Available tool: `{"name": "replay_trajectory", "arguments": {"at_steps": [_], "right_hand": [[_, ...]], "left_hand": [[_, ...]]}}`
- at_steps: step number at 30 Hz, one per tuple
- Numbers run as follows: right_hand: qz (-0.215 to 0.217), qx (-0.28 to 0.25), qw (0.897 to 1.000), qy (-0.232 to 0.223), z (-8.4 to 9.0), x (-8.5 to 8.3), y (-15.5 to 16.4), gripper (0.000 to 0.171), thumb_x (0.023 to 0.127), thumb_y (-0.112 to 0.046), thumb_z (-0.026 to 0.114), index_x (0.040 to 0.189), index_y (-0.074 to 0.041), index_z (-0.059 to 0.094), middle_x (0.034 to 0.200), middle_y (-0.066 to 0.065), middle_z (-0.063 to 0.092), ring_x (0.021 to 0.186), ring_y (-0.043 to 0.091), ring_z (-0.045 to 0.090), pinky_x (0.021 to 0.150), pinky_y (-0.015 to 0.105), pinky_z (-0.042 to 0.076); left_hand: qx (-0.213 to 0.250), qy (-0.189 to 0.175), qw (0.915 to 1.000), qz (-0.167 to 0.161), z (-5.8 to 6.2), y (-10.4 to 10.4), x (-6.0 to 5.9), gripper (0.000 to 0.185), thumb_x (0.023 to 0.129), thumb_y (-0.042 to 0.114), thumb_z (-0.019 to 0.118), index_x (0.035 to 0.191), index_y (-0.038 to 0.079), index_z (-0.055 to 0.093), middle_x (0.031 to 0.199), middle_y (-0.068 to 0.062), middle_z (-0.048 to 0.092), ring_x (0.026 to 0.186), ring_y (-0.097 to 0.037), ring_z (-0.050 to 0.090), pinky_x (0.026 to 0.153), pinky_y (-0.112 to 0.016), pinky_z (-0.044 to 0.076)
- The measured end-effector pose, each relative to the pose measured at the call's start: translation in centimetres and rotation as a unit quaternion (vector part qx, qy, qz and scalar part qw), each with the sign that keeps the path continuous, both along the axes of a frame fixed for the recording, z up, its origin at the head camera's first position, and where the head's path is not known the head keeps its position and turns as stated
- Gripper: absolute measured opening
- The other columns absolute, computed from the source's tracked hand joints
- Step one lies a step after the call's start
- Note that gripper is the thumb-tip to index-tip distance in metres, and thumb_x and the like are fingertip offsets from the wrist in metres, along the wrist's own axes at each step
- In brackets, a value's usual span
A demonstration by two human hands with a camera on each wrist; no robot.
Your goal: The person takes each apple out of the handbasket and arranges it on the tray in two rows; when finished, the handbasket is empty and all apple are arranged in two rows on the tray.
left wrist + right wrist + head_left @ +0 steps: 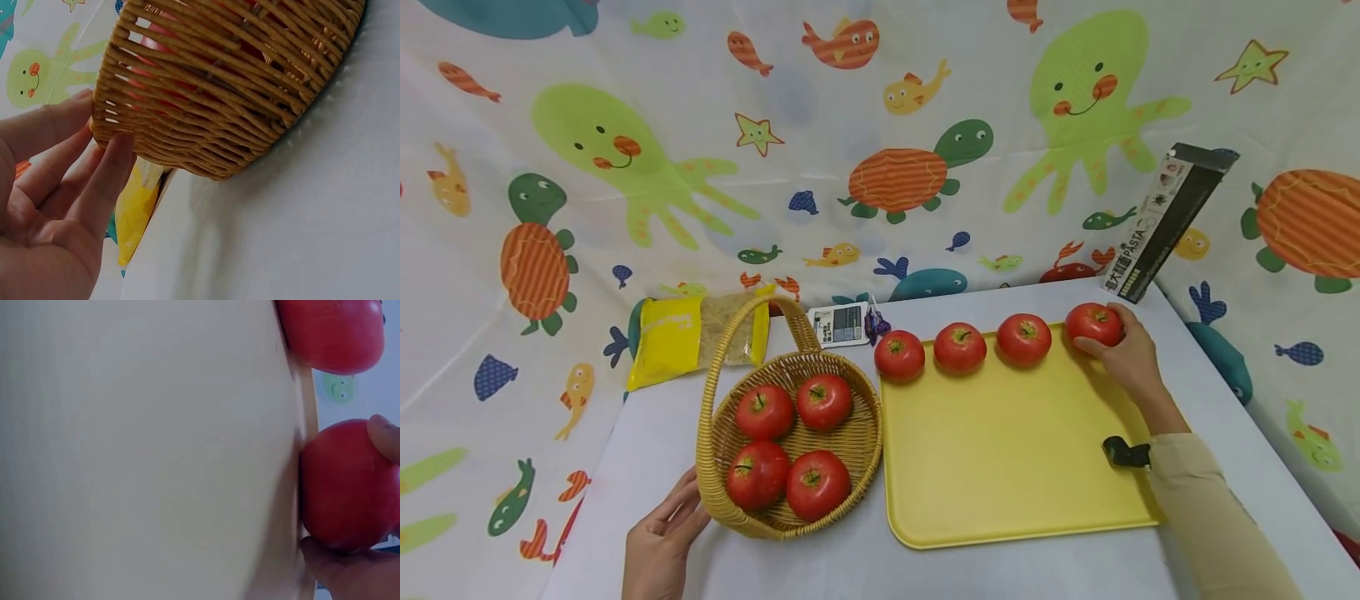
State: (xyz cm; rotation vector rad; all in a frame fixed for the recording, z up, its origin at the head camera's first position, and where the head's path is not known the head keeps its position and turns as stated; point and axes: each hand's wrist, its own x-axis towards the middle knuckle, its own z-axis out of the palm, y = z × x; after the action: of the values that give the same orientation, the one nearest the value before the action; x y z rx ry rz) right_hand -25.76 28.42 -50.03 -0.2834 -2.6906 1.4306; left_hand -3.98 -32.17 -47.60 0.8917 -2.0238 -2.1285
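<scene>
Left hand (658, 546) is sitting at the near left of the desk (647, 433), fingers (103, 181) lying fairly straight and touching the near-left wall of the basket (718, 500), not wrapping round anything. Left wrist view is showing the fingertips pressing against the wicker (231, 81), with red showing through the weave.

Basket is standing on the desk just left of the tray (1000, 467), handle arching up on its left side. Four tomatoes are lying inside it: far left (763, 412), far right (824, 401), near left (757, 475), near right (817, 484).

Behind the basket a yellow bag (688, 337) is leaning at the far edge, with a small white device (839, 325) just to its right.

Tray is lying flat in the middle of the desk. Along its far edge a row of tomatoes is running left to right: first (899, 355), second (959, 347), third (1023, 338), and a fourth (1094, 324) at the far right corner.

Right hand (1127, 358) is gripping that fourth tomato, fingers curling round its right and near side. Right wrist view is showing the fourth tomato (347, 484) right at the tray rim (300, 425), fingertips on it, next tomato (331, 331) nearby.

A black strap piece (1123, 452) is showing at the right wrist. A dark pasta box (1165, 221) is leaning against the backdrop at the far right.
</scene>
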Motion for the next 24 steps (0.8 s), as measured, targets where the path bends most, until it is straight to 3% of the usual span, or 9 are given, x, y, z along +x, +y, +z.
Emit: {"name": "replay_trajectory", "arguments": {"at_steps": [9, 13, 17, 19, 21, 24], "right_hand": [[0.008, 0.003, 1.0, -0.01, 0.2, -0.1, 0.1, 0.085, 0.098, -0.025, 0.07, 0.16, 0.002, 0.018, 0.156, 0.038, 0.026, 0.139, 0.057, 0.028, 0.112, 0.072, 0.031], [0.025, 0.034, 0.999, -0.012, 0.6, -0.2, 0.3, 0.091, 0.098, -0.026, 0.071, 0.161, 0.002, 0.012, 0.156, 0.038, 0.024, 0.139, 0.058, 0.028, 0.111, 0.073, 0.032], [0.043, 0.077, 0.996, 0.032, 2.6, -0.1, -0.7, 0.097, 0.095, -0.024, 0.074, 0.162, 0.0, 0.008, 0.16, 0.036, 0.016, 0.145, 0.057, 0.02, 0.11, 0.075, 0.029], [0.06, 0.091, 0.992, 0.068, 4.2, 0.1, -2.0, 0.099, 0.093, -0.022, 0.076, 0.162, -0.002, 0.009, 0.163, 0.034, 0.007, 0.149, 0.054, 0.009, 0.112, 0.078, 0.02], [0.088, 0.108, 0.985, 0.104, 5.7, 0.3, -4.0, 0.1, 0.09, -0.018, 0.08, 0.162, -0.003, 0.012, 0.164, 0.033, 0.003, 0.151, 0.053, 0.0, 0.114, 0.079, 0.011], [0.15, 0.125, 0.973, 0.124, 7.2, 0.5, -7.8, 0.102, 0.088, -0.02, 0.081, 0.163, -0.008, 0.013, 0.167, 0.027, -0.005, 0.152, 0.048, -0.012, 0.115, 0.079, 0.001]], "left_hand": [[-0.013, -0.023, 0.9996, 0.009, 0.2, 0.1, -0.2, 0.046, 0.085, 0.006, 0.083, 0.129, 0.009, 0.071, 0.132, 0.014, 0.058, 0.107, 0.014, 0.06, 0.091, -0.015, 0.055], [-0.02, -0.029, 0.9994, 0.007, 0.2, 0.2, -0.3, 0.045, 0.084, 0.008, 0.084, 0.128, 0.012, 0.072, 0.136, 0.012, 0.056, 0.107, 0.015, 0.059, 0.092, -0.016, 0.054], [-0.023, -0.039, 0.999, 0.004, 0.2, 0.2, -0.3, 0.043, 0.084, 0.011, 0.085, 0.126, 0.017, 0.074, 0.144, 0.004, 0.051, 0.106, 0.016, 0.059, 0.093, -0.015, 0.054], [-0.019, -0.038, 0.9991, 0.008, 0.2, 0.2, -0.3, 0.041, 0.085, 0.01, 0.084, 0.124, 0.016, 0.074, 0.142, 0.006, 0.053, 0.106, 0.016, 0.059, 0.093, -0.015, 0.054], [-0.011, -0.034, 0.9993, 0.011, 0.2, 0.1, -0.3, 0.039, 0.085, 0.008, 0.083, 0.123, 0.017, 0.075, 0.141, 0.008, 0.054, 0.105, 0.015, 0.06, 0.094, -0.016, 0.054], [-0.002, -0.032, 0.9994, 0.014, 0.2, 0.0, -0.3, 0.039, 0.086, 0.006, 0.082, 0.123, 0.018, 0.075, 0.144, 0.008, 0.053, 0.105, 0.014, 0.06, 0.094, -0.017, 0.054]]}}
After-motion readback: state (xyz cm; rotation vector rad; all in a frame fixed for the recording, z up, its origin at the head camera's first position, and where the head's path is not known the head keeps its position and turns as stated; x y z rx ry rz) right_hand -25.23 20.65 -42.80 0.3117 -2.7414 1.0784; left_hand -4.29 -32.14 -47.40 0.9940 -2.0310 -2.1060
